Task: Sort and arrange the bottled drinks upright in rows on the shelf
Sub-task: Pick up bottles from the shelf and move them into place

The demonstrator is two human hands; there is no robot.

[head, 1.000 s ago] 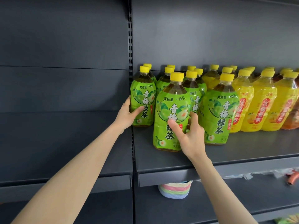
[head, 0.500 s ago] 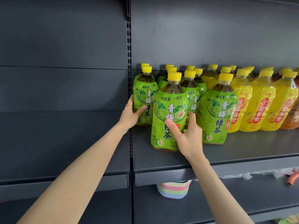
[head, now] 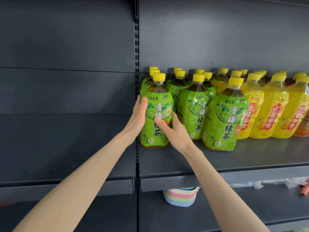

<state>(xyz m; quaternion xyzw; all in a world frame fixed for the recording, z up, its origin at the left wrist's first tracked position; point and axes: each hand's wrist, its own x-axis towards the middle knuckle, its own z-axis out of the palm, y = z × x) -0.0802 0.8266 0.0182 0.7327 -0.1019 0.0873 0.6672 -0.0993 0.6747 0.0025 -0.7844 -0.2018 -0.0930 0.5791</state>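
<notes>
A green tea bottle [head: 158,113] with a yellow cap stands upright at the left end of the dark shelf [head: 217,159], at the front of a column of like bottles. My left hand [head: 138,116] presses against its left side. My right hand [head: 175,133] grips its right side, thumb across the label. Another green bottle [head: 194,111] stands just right of it, and a third [head: 224,118] stands further forward. Yellow drink bottles [head: 274,111] fill rows to the right.
The slotted upright post [head: 137,47] runs just left of the held bottle. Beyond it is a bare left shelf bay [head: 66,148]. A striped pastel item [head: 180,196] sits on the lower shelf, and an orange object [head: 305,190] lies at the far right.
The bottle in my right hand has slid left and back, to the front of the leftmost column. My left hand left the rear bottle and now presses this one.
</notes>
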